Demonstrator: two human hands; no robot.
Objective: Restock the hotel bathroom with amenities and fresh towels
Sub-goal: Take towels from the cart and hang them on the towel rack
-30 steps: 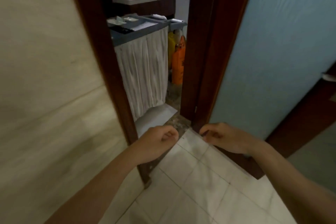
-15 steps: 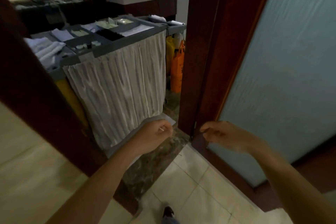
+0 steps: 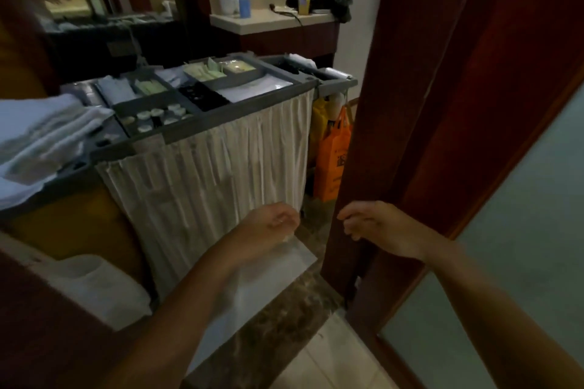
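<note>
A housekeeping cart stands just outside the doorway, its grey top tray split into compartments. Those hold small amenity bottles, pale green sachets and white paper items. Folded white towels are piled on the cart's left end. A white pleated curtain covers the cart's front. My left hand hovers in front of the curtain's lower right corner, fingers curled in with nothing in them. My right hand is beside the door frame, fingers loosely apart and empty.
The dark wooden door frame and a frosted glass door fill the right. An orange bag hangs at the cart's right end. A counter with bottles stands behind. A dark stone threshold crosses the floor.
The view has moved forward and left through the doorway, so the cart now looks closer and more of its top and the towels show. Both hands stay raised and empty.
</note>
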